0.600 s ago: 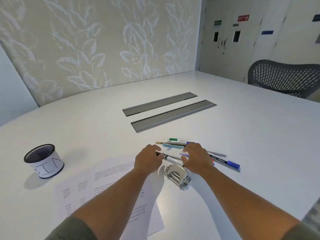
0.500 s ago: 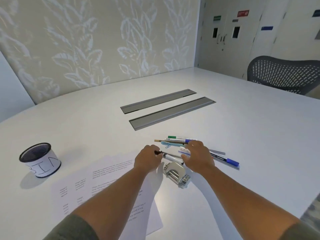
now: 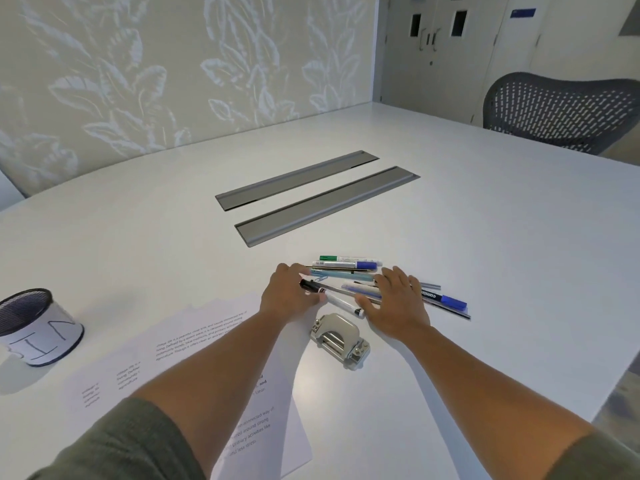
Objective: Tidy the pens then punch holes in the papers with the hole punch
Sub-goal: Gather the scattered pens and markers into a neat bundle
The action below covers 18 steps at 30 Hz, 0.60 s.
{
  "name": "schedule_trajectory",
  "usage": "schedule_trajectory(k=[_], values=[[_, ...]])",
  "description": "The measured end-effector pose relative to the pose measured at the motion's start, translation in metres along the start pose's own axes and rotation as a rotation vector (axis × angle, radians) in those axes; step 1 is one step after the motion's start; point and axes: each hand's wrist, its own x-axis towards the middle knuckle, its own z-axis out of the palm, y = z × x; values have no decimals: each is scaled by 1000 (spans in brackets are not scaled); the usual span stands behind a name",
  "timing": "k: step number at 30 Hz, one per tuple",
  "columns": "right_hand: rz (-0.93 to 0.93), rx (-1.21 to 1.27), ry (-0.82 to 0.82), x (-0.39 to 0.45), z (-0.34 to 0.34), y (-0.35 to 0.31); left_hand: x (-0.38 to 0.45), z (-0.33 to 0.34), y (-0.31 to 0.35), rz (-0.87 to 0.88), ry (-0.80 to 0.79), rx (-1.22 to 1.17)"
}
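Observation:
A loose spread of several pens and markers (image 3: 349, 268) lies on the white table (image 3: 485, 237) in front of me. My left hand (image 3: 287, 296) rests at the pile's left end, fingers spread, touching a black-tipped marker (image 3: 313, 285). My right hand (image 3: 394, 303) lies flat over the pile's right side with fingers apart, covering parts of some pens; a blue-capped pen (image 3: 446, 301) sticks out beyond it. A grey metal hole punch (image 3: 339, 336) sits just below the hands. Printed papers (image 3: 194, 344) lie fanned under my left forearm. A black mesh pen cup (image 3: 33, 329) with a paper label stands far left.
Two grey cable-slot covers (image 3: 325, 202) are set flush into the table beyond the pens. A dark mesh office chair (image 3: 561, 112) stands at the far right edge. A patterned wall runs behind the table, with doors at the back right.
Both hands have opened out and spread flatter over the pens; the left hand had its fingers curled at the marker before. The view has shifted slightly closer.

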Motion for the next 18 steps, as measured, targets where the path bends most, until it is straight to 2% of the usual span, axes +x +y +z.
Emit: schedule_trajectory(k=[2, 4, 6, 8, 10, 13, 18], values=[[-16, 129, -31, 6, 1, 1, 6, 3, 0, 50, -10, 53], [-12, 297, 5, 9, -3, 1, 11, 5, 2, 77, 4, 99], [13, 367, 170, 10, -8, 1, 16, 5, 4, 88, 44, 161], [80, 223, 411, 11, -12, 4, 20, 3, 5, 74, 55, 190], [239, 97, 527, 12, -17, 11, 25, 1, 5, 51, 22, 156], [494, 59, 502, 11, -20, 19, 32, 2, 6, 38, -49, 106], [761, 178, 415, 7, -17, 25, 34, 11, 11, 49, -69, 79]])
